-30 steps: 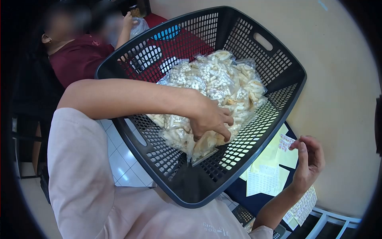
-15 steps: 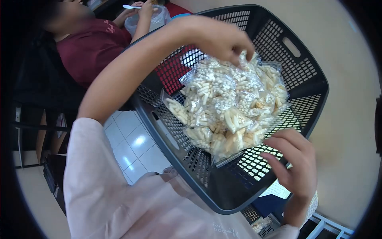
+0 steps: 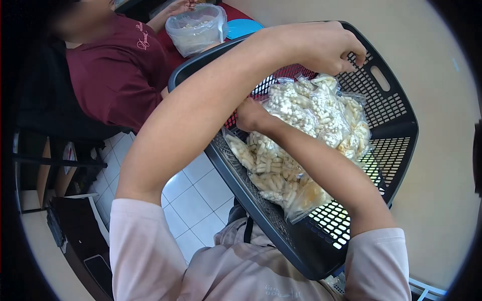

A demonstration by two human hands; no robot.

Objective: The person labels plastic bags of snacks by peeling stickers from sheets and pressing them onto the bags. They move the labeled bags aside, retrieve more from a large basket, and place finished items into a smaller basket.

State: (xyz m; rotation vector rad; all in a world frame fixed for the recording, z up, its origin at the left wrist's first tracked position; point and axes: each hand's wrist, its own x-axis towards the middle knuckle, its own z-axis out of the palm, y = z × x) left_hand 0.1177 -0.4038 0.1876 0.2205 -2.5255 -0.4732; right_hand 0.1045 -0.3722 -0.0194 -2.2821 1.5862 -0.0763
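- Plastic bags [image 3: 321, 115]: piled in basket [image 3: 312, 253], bodyward of left hand [image 3: 331, 47], just beside right hand [image 3: 251, 116].
- Left: fingers curled, apart, seemingly empty.
- Right: fingertips hidden; cannot tell.

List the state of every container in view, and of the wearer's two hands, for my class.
Black basket: open-topped, loaded with a pile of packets.
Packets: filled; whether all are sealed is unclear.
Clear bag: open-topped, with contents inside.
Left hand: fingers bent, nothing visibly held.
Right hand: grip unclear.
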